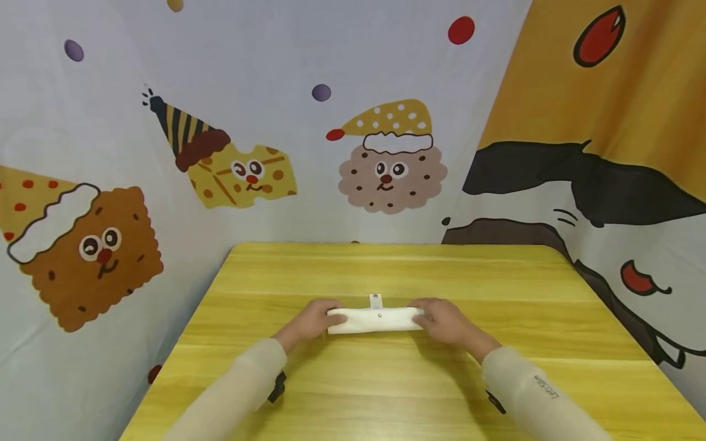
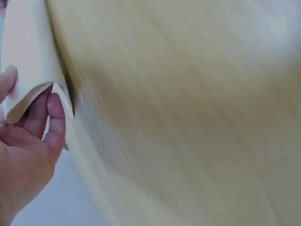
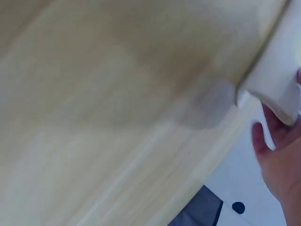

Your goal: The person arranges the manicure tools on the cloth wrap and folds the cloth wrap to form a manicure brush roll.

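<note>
A white, smooth, folded sheet, like a flat roll, lies crosswise near the middle of the table. From its far edge sticks out a short strap with a metal snap; a second small stud shows on the sheet's front. My left hand grips its left end, thumb on top and fingers tucked inside the fold, as the left wrist view shows. At the right end my right hand holds it likewise, thumb on top. In the right wrist view the folded layers curve open above the fingers, and part of that hand is cut off.
The wood-grain table has rounded far corners. Behind it and at both sides hangs a cloth printed with cartoon biscuits and cheese. Dark bands are strapped under both pale sleeves.
</note>
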`<state>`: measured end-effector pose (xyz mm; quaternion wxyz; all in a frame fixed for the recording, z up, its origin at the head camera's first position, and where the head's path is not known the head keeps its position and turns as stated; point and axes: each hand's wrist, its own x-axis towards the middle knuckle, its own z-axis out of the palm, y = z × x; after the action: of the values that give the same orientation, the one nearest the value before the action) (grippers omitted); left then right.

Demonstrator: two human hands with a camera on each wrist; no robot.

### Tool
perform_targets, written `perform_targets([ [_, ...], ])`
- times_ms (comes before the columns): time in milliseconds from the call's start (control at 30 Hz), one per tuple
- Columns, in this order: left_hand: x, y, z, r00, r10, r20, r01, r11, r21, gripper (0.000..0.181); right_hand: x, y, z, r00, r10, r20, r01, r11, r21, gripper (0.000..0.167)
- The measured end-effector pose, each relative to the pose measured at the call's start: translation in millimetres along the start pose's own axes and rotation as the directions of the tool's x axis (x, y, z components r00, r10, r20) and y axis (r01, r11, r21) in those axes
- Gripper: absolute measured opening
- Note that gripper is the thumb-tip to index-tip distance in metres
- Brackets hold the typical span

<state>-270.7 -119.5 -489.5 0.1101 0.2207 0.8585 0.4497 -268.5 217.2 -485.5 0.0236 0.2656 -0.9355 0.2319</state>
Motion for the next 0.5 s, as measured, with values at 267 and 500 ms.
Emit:
perform_targets([
  [267,14.7,-2.7,4.3,0.973,-0.197,-0.124,0.208,0.975,0.083,0.04,14.5,1.6,9.2,0.937,0.34,0.084,-0.349,0.923,0.161,0.035],
  [500,27.4,-0.1,10.1,0.96,-0.165,-0.225,0.252,0.859,0.447,0.041,20.4,2.3,12.9,0.897,0.438,0.055,-0.441,0.893,0.084,0.035],
])
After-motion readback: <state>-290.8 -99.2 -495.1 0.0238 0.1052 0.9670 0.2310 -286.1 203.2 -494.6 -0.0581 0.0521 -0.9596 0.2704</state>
